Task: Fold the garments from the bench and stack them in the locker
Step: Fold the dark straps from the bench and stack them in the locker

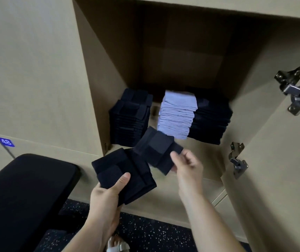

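Left hand grasps a pile of folded dark garments, thumb on top, pile at its 12 o'clock. Right hand pinches a single folded garment, held at its 10 o'clock, in front of the open locker. Inside, a pale stack stands between the left dark stack and the right dark stack.

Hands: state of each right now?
Left hand: grips a pile of folded dark garments.
Right hand: pinches one folded dark garment before the locker.
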`<control>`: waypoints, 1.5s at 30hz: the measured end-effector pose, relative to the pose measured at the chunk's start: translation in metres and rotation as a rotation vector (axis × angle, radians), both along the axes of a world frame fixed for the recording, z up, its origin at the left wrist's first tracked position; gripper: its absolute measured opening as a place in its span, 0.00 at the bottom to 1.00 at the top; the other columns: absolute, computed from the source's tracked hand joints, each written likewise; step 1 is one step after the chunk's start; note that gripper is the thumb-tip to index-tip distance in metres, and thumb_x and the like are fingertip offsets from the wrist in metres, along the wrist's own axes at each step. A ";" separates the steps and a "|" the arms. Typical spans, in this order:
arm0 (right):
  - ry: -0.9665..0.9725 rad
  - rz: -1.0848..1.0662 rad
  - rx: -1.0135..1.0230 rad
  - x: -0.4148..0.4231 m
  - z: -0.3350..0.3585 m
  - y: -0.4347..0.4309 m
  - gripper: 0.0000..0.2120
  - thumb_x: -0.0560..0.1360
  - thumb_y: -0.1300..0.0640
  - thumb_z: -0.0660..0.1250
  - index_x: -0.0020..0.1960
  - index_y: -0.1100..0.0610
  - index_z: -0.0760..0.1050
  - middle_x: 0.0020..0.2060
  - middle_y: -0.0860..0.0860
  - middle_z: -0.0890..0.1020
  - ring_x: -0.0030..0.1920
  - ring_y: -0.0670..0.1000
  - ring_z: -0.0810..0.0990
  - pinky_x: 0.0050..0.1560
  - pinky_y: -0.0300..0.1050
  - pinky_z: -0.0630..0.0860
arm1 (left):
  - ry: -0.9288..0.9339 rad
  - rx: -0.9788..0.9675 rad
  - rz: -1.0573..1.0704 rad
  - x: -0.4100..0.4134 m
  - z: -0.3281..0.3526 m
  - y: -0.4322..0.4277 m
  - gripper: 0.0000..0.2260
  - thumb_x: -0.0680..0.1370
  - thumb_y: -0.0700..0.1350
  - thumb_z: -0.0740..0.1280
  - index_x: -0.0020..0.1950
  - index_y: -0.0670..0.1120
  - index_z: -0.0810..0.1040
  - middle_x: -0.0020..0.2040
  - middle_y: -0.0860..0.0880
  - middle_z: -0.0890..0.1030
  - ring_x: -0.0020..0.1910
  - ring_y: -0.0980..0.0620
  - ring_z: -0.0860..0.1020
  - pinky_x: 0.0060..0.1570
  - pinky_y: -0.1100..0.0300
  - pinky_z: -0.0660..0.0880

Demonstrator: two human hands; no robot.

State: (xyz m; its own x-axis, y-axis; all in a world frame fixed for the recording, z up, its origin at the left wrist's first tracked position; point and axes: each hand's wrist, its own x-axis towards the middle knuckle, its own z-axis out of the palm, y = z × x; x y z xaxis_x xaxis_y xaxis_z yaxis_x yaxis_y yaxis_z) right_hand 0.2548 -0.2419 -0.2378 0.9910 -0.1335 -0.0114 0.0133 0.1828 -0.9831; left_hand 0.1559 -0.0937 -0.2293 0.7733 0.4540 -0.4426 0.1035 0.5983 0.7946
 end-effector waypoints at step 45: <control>-0.335 0.291 -0.806 -0.032 0.030 0.028 0.10 0.67 0.43 0.71 0.46 0.45 0.80 0.48 0.38 0.78 0.55 0.40 0.74 0.53 0.31 0.67 | -0.117 -0.041 -0.056 -0.015 0.004 0.020 0.15 0.70 0.38 0.74 0.56 0.41 0.80 0.50 0.43 0.86 0.50 0.44 0.84 0.50 0.51 0.78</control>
State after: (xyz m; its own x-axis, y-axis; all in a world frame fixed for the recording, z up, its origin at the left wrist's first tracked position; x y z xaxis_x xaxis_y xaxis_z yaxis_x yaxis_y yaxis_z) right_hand 0.2230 -0.2141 -0.2080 0.9216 0.2783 0.2707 0.3811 -0.5155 -0.7675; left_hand 0.1406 -0.0736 -0.2251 0.8445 0.3915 -0.3654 0.0460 0.6266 0.7779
